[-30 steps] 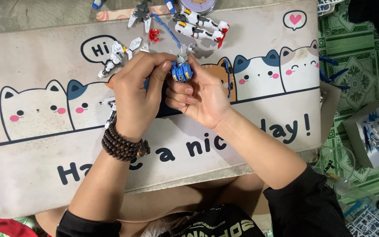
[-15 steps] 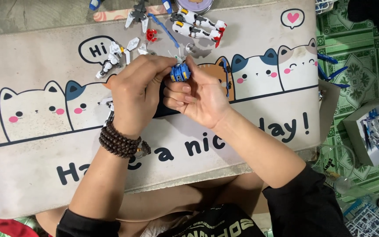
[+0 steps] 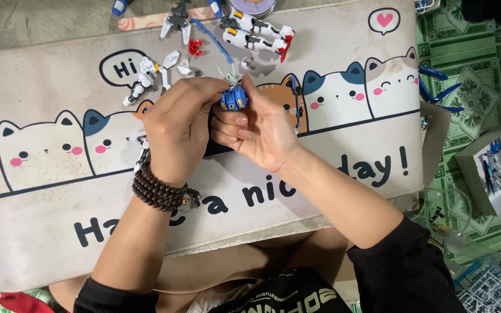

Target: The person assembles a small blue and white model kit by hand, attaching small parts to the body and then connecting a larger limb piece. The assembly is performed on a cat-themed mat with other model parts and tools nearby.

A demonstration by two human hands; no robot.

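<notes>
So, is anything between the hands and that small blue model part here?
Nothing visible is. The left hand and the right hand both have fingertips on the blue model part, holding it above the cat-printed mat; loose pieces lie farther up.

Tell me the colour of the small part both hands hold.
Blue part, with yellow touches; head view.

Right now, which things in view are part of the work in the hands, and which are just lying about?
In hand:
- left hand and right hand, both gripping the small blue model part
- loose white model limbs and small pieces laid out on the cat-print mat, likely the same kit

Lying about:
- box on the green floor
- bead bracelet, worn on the left wrist
</notes>
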